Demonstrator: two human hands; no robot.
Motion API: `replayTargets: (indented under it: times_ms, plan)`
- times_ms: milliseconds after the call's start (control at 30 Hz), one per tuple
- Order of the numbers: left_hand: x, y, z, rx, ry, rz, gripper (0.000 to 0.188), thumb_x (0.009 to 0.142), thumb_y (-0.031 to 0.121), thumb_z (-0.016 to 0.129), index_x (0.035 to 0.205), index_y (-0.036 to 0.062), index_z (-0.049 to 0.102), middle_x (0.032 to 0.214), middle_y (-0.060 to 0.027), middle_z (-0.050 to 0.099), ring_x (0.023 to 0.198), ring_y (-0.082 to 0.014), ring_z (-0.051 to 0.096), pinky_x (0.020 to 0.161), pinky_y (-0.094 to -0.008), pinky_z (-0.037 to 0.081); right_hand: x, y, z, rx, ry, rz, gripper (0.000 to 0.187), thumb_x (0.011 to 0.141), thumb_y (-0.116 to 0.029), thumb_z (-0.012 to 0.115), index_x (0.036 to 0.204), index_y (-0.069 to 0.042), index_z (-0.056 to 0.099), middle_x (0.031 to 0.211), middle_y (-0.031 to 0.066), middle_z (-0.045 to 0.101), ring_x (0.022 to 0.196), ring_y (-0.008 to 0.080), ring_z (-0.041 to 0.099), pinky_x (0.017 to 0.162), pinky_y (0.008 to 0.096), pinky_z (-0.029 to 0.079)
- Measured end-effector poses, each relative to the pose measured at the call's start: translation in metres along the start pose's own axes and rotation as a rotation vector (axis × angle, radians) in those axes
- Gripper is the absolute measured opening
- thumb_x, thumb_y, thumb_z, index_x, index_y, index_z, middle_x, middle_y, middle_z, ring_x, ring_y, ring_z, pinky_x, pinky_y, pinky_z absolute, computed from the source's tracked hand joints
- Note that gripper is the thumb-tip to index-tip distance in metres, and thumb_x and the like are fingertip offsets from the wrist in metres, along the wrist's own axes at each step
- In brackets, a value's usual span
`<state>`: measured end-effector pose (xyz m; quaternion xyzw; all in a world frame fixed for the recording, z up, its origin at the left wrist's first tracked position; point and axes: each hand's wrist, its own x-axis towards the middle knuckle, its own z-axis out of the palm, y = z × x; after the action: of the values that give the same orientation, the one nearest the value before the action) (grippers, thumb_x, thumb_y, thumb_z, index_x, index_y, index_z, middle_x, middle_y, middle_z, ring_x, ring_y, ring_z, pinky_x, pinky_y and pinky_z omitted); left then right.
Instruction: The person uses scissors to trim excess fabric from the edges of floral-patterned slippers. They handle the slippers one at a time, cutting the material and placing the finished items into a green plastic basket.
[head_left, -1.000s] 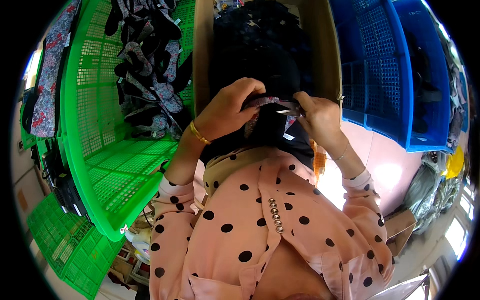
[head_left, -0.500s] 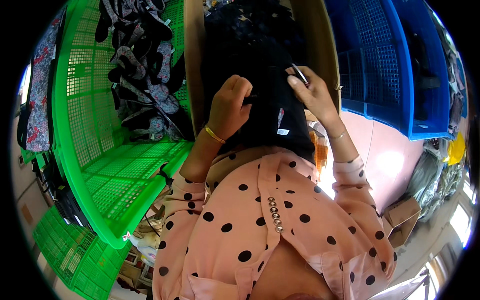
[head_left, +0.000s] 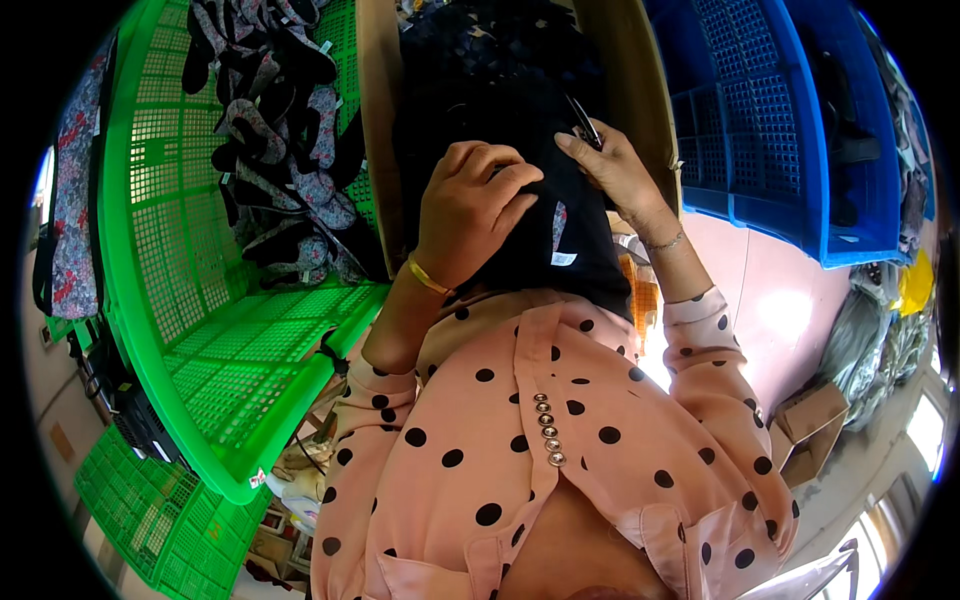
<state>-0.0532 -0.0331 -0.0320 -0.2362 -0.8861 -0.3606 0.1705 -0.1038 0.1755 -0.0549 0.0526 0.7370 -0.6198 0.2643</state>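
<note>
My left hand is over the black cloth on my lap, fingers curled and thumb drawn toward them. Whatever they pinch, if anything, is lost against the black. Close to its fingertips lies a dark piece with a floral patch and a white label. My right hand is closed around slim metal thread snips, their dark blades pointing up and away from me. Below both hands spreads the black cloth, whose folds are hard to make out.
A cardboard box with dark pieces stands ahead. At left, a green basket holds several floral-and-black pieces. Blue crates stand at right. A small carton and plastic bags lie behind them.
My left hand has shifted right, its fingers reaching farther toward the floral patch. My right hand has moved slightly up and left, with the snips turned more upright.
</note>
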Motion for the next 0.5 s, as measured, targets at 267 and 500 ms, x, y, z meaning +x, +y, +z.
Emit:
replayTargets:
  times_ms: [267,500]
  plan:
    - [-0.018,-0.016,-0.005,-0.043,0.154,-0.166,0.019,0.069,0.003,0.079,0.079,0.0115,0.065,0.085,-0.0017,0.066,0.086,-0.0231,0.059,0.076,-0.0337,0.049,-0.006,0.009,-0.008,0.228,-0.032,-0.017,0.021,0.091,-0.024,0.071,0.093,-0.009,0.056,0.062,-0.0111,0.037,0.049,-0.0006,0.033,0.045,0.0181,0.024]
    - [-0.021,-0.013,-0.009,0.014,0.158,-0.135,0.023,0.075,0.008,0.079,0.095,0.0095,0.069,0.088,-0.0028,0.067,0.090,-0.0242,0.059,0.076,-0.0333,0.049,-0.006,0.017,-0.014,0.356,-0.076,-0.004,0.022,0.091,-0.020,0.070,0.103,-0.007,0.058,0.062,-0.0114,0.036,0.047,-0.0004,0.029,0.043,0.0193,0.021]
